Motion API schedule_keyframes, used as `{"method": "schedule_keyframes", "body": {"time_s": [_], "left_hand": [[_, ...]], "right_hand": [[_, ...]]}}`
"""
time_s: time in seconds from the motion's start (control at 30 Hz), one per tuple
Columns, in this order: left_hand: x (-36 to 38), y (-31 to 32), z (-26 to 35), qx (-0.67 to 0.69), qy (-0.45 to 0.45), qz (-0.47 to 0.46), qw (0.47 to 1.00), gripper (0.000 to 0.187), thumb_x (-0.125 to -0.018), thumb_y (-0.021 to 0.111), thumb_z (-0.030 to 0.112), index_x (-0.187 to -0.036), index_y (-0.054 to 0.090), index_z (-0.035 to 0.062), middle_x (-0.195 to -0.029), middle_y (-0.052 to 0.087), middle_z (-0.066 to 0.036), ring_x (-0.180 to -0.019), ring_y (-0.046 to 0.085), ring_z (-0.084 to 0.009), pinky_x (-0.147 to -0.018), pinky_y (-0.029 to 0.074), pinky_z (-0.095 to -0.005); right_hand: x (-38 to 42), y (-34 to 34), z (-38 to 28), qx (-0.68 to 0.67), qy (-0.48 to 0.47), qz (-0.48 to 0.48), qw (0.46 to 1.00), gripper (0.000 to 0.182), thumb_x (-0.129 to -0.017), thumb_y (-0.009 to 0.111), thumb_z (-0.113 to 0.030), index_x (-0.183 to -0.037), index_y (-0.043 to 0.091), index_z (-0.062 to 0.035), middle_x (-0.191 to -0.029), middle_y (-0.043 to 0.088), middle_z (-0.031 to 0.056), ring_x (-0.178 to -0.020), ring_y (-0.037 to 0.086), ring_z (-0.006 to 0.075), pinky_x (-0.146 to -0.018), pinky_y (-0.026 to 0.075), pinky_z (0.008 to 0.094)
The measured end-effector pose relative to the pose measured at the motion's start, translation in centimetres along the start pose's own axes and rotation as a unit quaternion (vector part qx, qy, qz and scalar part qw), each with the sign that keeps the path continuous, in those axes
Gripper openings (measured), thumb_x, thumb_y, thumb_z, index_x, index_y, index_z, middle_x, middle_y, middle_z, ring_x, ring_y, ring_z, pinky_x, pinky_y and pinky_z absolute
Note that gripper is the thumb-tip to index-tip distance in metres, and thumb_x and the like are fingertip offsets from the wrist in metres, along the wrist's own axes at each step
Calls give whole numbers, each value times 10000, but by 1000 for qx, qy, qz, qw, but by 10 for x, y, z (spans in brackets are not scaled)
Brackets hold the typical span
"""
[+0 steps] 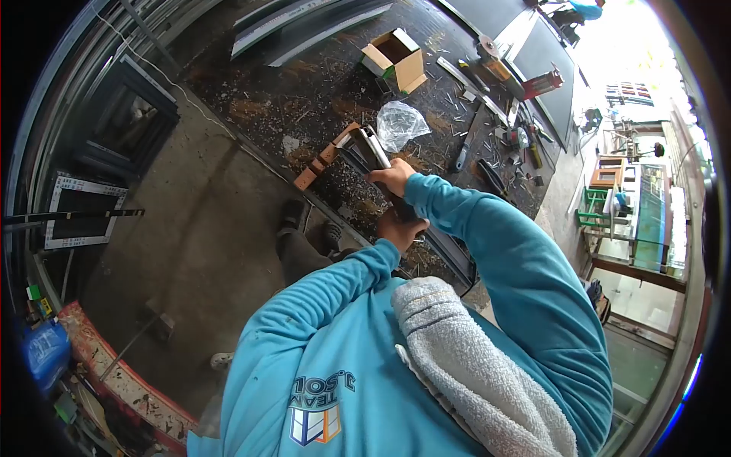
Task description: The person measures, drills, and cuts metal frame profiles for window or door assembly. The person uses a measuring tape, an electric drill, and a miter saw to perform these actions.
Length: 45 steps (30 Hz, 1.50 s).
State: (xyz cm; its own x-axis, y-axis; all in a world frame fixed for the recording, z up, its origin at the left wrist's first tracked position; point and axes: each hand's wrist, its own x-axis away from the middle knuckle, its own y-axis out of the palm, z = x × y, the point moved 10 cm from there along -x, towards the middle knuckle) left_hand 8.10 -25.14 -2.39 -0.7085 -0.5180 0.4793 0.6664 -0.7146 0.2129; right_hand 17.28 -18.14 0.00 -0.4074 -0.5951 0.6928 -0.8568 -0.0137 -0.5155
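Note:
A long dark bar with a silver metal end (370,145) lies slantwise in front of me over the worktable; its exact kind I cannot make out. My right hand (393,178) is closed around its middle. Nearer my body, my left hand (399,229) is wrapped around the dark lower part. Under the bar's far end sits a reddish-brown block (326,158), close to the table's edge. A crumpled clear plastic bag (400,126) rests just beyond my right hand. Between my hands and the table, part of the bar is hidden by my fingers.
The dark worktable (266,114) is strewn with metal bits. On it stand an open cardboard box (394,59), an angle grinder (495,62), a red tool (542,82) and several hand tools. Framed panels (126,114) lean at the left. A red bench edge (122,365) is at lower left.

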Motion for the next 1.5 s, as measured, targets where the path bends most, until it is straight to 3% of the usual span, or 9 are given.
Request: {"method": "schedule_keyframes", "body": {"time_s": [0.2, 0.33, 0.37, 0.43, 0.5, 0.8, 0.93, 1.13, 1.5], "left_hand": [[28, -13, 15, 12, -21, -153, 988, 372, -783, 757, 216, -1013, 549, 11, -857, 617, -55, -773, 598, -106, -696, 498, -243], [40, -85, 38, 14, -12, -159, 987, 370, -767, 767, 200, -1007, 568, 1, -879, 638, -75, -802, 609, -127, -736, 505, -270], [38, -109, 43, -3, 2, -128, 992, 338, -776, 753, 168, -1004, 573, -6, -887, 642, -80, -811, 613, -133, -738, 505, -269], [41, -144, 59, -22, -11, -83, 996, 281, -794, 721, 116, -1003, 585, -15, -881, 647, -85, -820, 617, -136, -742, 503, -267], [34, -177, 50, -14, -20, -71, 997, 254, -825, 681, 95, -1027, 572, -12, -908, 628, -78, -850, 601, -128, -754, 492, -257], [6, -249, 101, -53, -4, -43, 998, 194, -869, 629, 72, -1036, 549, 13, -887, 578, -21, -796, 538, -80, -736, 444, -212], [-18, -247, 131, -263, 109, -67, 956, 321, -821, 702, 116, -1079, 542, 14, -907, 573, -25, -831, 545, -112, -768, 463, -256], [-65, -175, 160, -503, 269, -117, 813, 554, -703, 777, 320, -1093, 527, 18, -1022, 561, -140, -847, 598, -308, -763, 486, -398], [-98, -155, 166, -424, 173, -198, 867, 522, -665, 741, 247, -1039, 458, 16, -892, 576, -117, -793, 601, -254, -706, 492, -365]], "right_hand": [[39, -14, -17, -462, -9, -280, 841, 226, -780, 649, -217, -826, 574, -9, -721, 597, 109, -595, 593, 196, -573, 506, 332], [64, -111, 1, -221, 80, -167, 958, 343, -797, 621, -249, -979, 605, 41, -815, 640, 149, -690, 630, 247, -653, 529, 348], [75, -145, -3, 81, 124, -154, 977, 350, -806, 612, -234, -1013, 607, 48, -847, 648, 166, -730, 643, 255, -680, 534, 350], [75, -196, 4, 599, 137, -207, 761, 340, -800, 625, -220, -1036, 641, 25, -900, 667, 165, -782, 661, 253, -689, 542, 355], [60, -258, 114, 415, 304, -123, 849, 312, -751, 665, -262, -975, 684, -45, -898, 682, 115, -789, 660, 239, -667, 530, 377], [10, -203, 87, 316, 126, 324, 883, 459, -741, 665, -347, -1117, 622, -87, -974, 651, 181, -946, 626, 333, -853, 499, 398], [8, -72, 46, 5, -39, 172, 984, 555, -701, 696, -404, -1118, 550, -69, -1096, 580, 210, -1020, 576, 373, -856, 474, 445], [22, -2, 40, 118, -78, 159, 977, 644, -624, 745, -311, -1176, 508, -77, -1029, 626, 188, -971, 601, 371, -834, 478, 445], [73, -52, 4, 56, -57, 220, 972, 555, -606, 734, -241, -1105, 547, -85, -908, 649, 170, -878, 625, 362, -778, 498, 432]]}}
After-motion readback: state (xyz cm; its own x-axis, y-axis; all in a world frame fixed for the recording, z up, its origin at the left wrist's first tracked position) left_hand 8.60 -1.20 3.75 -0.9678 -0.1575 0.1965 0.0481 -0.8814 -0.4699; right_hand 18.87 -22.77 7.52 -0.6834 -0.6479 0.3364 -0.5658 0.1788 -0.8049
